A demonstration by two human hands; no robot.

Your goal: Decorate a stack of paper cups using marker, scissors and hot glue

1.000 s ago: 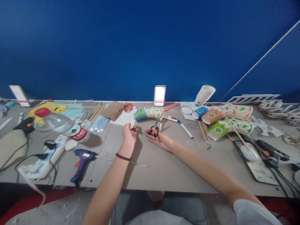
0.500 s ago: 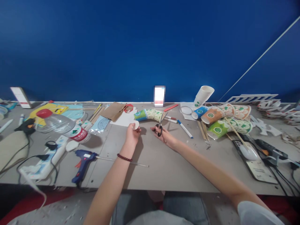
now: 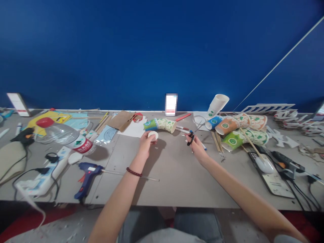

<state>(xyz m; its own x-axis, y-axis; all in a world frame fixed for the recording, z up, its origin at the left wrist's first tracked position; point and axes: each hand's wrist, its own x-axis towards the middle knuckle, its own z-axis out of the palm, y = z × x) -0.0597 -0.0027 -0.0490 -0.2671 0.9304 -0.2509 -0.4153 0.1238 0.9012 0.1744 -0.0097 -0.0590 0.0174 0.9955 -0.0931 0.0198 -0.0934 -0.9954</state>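
Between the fingers of my left hand (image 3: 146, 145) is a small white paper disc (image 3: 153, 136), held just above the table. My right hand (image 3: 198, 146) grips a pair of scissors (image 3: 191, 136) by the black handles, blades pointing away to the upper right. Behind my left hand lies a curved chain of nested paper cups (image 3: 160, 125), blue-green at one end and leaf-patterned at the other. Markers (image 3: 182, 129) lie between that chain and the scissors. A blue-capped marker (image 3: 204, 146) is partly hidden by my right hand.
To the left are a blue glue gun (image 3: 87, 177), a plastic bottle (image 3: 68, 136) on its side and a power strip (image 3: 52, 173). More paper cups (image 3: 231, 140), a cup stack (image 3: 218, 105), wooden sticks (image 3: 217, 141) and a black glue gun (image 3: 288, 162) are on the right.
My right hand has moved right with the scissors, away from the cup chain. My left hand has shifted slightly right, and the white disc now shows its flat face.
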